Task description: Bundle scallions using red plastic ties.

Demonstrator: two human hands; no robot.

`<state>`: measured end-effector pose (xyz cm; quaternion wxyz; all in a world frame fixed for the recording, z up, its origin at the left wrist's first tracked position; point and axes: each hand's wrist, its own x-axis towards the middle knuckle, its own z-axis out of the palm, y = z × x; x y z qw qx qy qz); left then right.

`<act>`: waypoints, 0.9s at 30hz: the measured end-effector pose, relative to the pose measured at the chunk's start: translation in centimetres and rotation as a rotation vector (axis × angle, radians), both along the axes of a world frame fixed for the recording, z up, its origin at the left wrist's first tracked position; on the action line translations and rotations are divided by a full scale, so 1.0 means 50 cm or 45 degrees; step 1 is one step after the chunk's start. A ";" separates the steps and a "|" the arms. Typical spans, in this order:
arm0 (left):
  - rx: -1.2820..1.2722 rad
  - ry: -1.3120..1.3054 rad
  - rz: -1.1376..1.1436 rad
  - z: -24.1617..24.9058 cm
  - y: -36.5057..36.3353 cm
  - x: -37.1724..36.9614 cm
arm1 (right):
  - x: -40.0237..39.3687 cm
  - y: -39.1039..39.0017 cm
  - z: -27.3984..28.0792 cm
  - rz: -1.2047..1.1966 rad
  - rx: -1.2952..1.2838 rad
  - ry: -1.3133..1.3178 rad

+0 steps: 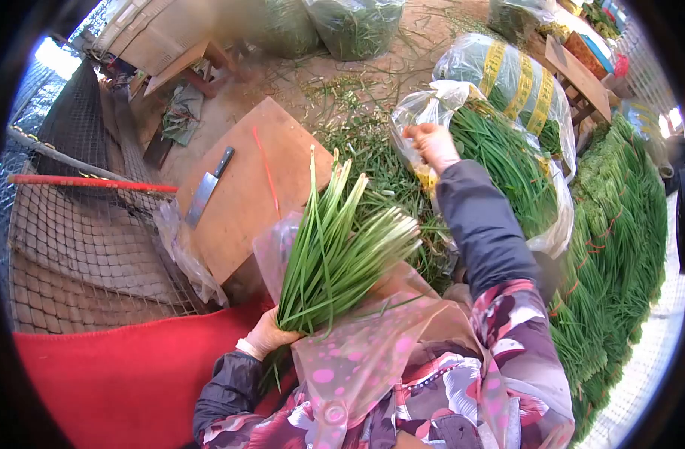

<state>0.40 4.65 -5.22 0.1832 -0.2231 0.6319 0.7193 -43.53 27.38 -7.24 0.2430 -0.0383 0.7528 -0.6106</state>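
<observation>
My left hand point(268, 334) is wrapped round the lower part of a loose bunch of garlic chives point(342, 262), whose pale stem ends fan out up and to the right. The bunch rests over my clear apron with pink dots point(357, 352). My right hand point(432, 147) is raised at the edge of an opened clear plastic bag point(451, 97), fingers curled together; what they hold, if anything, is hidden. Inside that bag lie more green chives point(500, 161).
A wooden board point(245, 202) at left carries a knife point(210, 185) and a red strip point(267, 168). Trimmings point(372, 157) litter the ground. Tied chives point(619, 247) are stacked at right. A red cloth point(125, 374) lies lower left; full bags point(357, 30) stand behind.
</observation>
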 end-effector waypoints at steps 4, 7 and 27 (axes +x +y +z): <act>-0.340 0.082 -0.236 -0.005 -0.012 -0.005 | 0.081 -0.054 0.187 0.498 -0.034 0.472; -0.521 0.165 -0.312 0.006 -0.013 -0.029 | 0.155 -0.117 0.199 1.087 0.428 1.261; -0.247 0.181 -0.315 -0.038 -0.037 -0.002 | 0.274 0.013 0.098 1.285 0.588 0.885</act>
